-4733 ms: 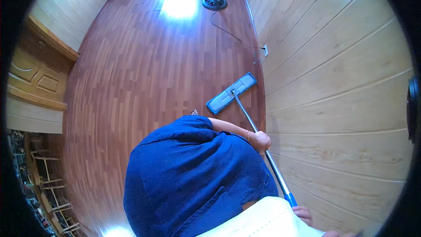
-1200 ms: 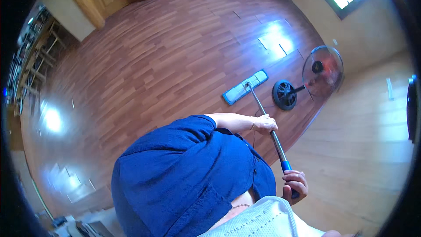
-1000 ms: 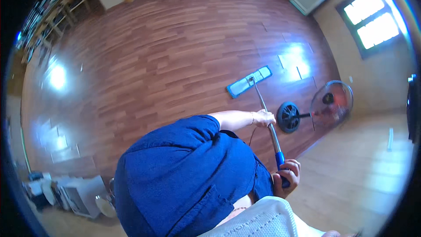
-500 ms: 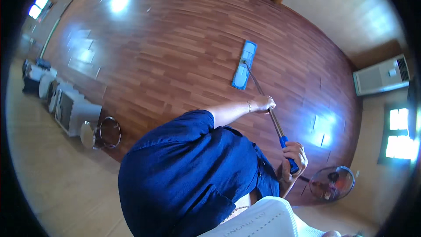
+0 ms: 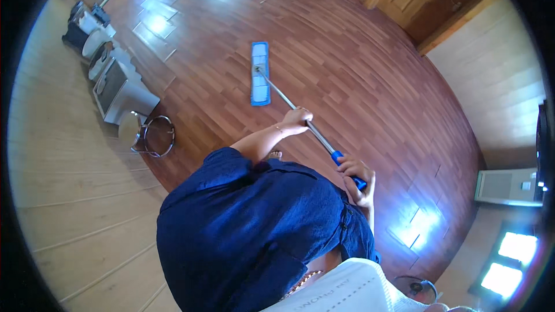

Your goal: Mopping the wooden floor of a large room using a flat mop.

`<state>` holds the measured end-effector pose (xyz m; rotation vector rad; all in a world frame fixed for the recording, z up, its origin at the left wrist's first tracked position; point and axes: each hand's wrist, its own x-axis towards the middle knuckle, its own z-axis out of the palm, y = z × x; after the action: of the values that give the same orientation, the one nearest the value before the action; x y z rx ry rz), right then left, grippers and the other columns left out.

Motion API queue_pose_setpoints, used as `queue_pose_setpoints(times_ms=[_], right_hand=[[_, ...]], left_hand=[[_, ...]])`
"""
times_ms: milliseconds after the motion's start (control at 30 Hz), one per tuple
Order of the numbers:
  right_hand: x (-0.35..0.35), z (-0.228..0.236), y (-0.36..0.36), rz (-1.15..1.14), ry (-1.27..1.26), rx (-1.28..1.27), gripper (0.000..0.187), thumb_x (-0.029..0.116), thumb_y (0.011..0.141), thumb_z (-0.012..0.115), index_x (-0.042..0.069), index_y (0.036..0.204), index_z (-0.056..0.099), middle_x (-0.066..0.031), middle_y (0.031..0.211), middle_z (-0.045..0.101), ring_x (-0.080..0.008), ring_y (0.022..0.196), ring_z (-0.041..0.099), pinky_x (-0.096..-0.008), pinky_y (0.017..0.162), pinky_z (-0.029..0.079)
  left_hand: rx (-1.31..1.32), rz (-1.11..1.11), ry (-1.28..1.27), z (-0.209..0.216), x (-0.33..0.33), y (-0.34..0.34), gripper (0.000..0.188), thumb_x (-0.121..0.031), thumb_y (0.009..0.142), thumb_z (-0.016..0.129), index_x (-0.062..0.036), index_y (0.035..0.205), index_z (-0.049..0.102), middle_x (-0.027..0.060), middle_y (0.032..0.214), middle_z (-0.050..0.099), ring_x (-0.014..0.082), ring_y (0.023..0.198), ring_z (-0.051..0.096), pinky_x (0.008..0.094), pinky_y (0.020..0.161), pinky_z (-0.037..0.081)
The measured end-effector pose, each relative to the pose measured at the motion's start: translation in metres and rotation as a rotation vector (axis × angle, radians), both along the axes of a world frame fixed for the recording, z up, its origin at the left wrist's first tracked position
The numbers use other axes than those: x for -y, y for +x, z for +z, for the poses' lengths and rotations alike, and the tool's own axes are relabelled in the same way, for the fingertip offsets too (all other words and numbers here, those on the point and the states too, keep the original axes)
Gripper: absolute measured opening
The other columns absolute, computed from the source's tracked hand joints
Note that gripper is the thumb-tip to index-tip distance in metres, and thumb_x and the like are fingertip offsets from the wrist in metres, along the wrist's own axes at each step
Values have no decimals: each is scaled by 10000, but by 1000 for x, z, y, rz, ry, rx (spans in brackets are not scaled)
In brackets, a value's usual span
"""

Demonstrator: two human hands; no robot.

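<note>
A flat mop lies with its blue pad [image 5: 260,91] on the brown wood-plank floor [image 5: 219,86], the pad running nearly straight away from me. Its metal pole [image 5: 281,93] slants down to the right, ending in a blue grip [image 5: 336,156]. Partway down the pole, my left hand [image 5: 298,120] is closed around the metal. At the pole's near end, my right hand [image 5: 358,182] wraps the blue grip. My dark blue shirt covers much of the lower middle, and a bare foot [image 5: 275,155] shows just past it.
Along the left wall stand a round stool with a chrome ring [image 5: 160,136], a white cabinet [image 5: 124,93] and several other items. A wooden door [image 5: 425,0] is at the far right. A white boxy unit [image 5: 509,186] stands right, and a fan [image 5: 415,289] sits lower right.
The mop pad has swept left across the floor, and both hands have moved left with the pole. My view has turned, bringing more of the door into sight.
</note>
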<state>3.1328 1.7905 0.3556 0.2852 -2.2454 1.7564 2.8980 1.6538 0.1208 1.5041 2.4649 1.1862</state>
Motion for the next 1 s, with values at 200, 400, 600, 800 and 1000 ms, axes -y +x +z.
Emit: queue_pose_setpoints(times_ms=[200, 400, 600, 800, 1000], right_hand=[[-130, 95, 19, 256, -123, 129, 141, 115, 718, 678, -11, 774, 651, -164, 865, 671, -340, 987, 627, -491, 982, 423], [-285, 233, 6, 392, -157, 220, 110, 93, 774, 644, -16, 768, 643, -147, 888, 673, -331, 1043, 603, -477, 982, 420], [-416, 373, -42, 503, -155, 320, 115, 89, 776, 624, -22, 748, 632, -142, 883, 667, -328, 1066, 592, -465, 980, 422], [-462, 442, -61, 340, -151, 296, 130, 82, 767, 639, -46, 784, 654, -160, 882, 671, -335, 1032, 613, -470, 945, 449], [-387, 432, -36, 137, -64, 196, 76, 48, 708, 632, -26, 707, 648, -152, 794, 678, -332, 924, 657, -442, 892, 485]], left_hand=[[38, 303, 11, 101, -55, 71, 351, -241, 739, 744, -97, 640, 439, 102, 645, 537, 342, 688, 562, 445, 723, 448], [156, 512, 20, 230, -176, 109, 344, -228, 744, 728, -73, 595, 460, 140, 626, 524, 366, 684, 540, 444, 687, 413], [175, 588, 52, 355, -288, 100, 306, -229, 760, 715, -60, 622, 500, 141, 657, 563, 371, 703, 549, 449, 656, 419], [318, 466, -71, 435, -351, 65, 143, -149, 682, 650, -61, 657, 539, 156, 740, 597, 376, 793, 576, 470, 689, 461], [189, 247, 115, 395, -333, 48, 372, -220, 781, 717, -70, 595, 432, 129, 630, 528, 347, 656, 533, 435, 616, 391]])
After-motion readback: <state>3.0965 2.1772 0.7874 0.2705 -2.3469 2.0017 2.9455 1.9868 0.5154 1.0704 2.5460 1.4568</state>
